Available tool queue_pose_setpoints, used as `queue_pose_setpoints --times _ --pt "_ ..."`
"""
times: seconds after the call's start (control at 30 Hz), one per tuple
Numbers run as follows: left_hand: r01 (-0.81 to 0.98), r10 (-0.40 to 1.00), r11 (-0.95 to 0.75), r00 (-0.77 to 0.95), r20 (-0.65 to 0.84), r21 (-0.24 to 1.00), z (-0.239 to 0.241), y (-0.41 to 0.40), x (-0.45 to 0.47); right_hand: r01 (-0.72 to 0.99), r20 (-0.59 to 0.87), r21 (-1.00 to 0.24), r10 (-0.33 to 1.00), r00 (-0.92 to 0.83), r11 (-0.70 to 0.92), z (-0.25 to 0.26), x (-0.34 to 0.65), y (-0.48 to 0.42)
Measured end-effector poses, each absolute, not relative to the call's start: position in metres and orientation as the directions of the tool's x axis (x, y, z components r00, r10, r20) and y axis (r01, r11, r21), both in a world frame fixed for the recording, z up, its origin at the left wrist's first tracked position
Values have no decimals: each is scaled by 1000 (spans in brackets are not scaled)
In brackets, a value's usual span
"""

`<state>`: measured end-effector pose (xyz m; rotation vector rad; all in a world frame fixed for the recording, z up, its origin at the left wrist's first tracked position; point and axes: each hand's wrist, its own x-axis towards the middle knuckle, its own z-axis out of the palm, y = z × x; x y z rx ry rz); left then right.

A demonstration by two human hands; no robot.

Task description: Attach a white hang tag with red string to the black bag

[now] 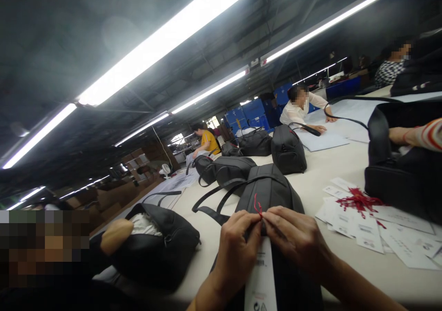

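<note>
Your left hand (238, 249) and right hand (299, 237) meet at the bottom centre of the view, fingertips pressed together and pinching a thin red string (257, 207) whose short loop curls up just above them. The string joins a long white hang tag (261, 279), a narrow card with small dark print and a barcode, hanging down between your wrists. Directly behind your hands lies the black bag (267, 189), dark matte fabric with long strap handles trailing left across the pale table (331, 164). To your right, loose white tags (366, 230) lie near a bundle of red strings (357, 201).
</note>
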<state>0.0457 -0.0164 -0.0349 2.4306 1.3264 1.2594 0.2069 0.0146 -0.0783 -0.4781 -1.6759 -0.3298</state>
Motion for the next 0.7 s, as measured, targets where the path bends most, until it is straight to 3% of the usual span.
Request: queue_pose_setpoints --times 0.1,0.3,0.5,0.7 --pt "645 759 -596 258 598 478 -33 -16 46 435 980 -164 198 -35 886 -76 207 17" --pt "609 803 -562 238 547 559 -30 -18 48 243 864 -504 490 119 829 -71 210 24" --pt "512 880 -465 176 442 722 -25 -18 49 110 842 -539 529 107 835 -71 213 25" --pt "435 907 -420 195 372 796 -15 -17 57 125 882 -466 449 142 876 -68 214 19"
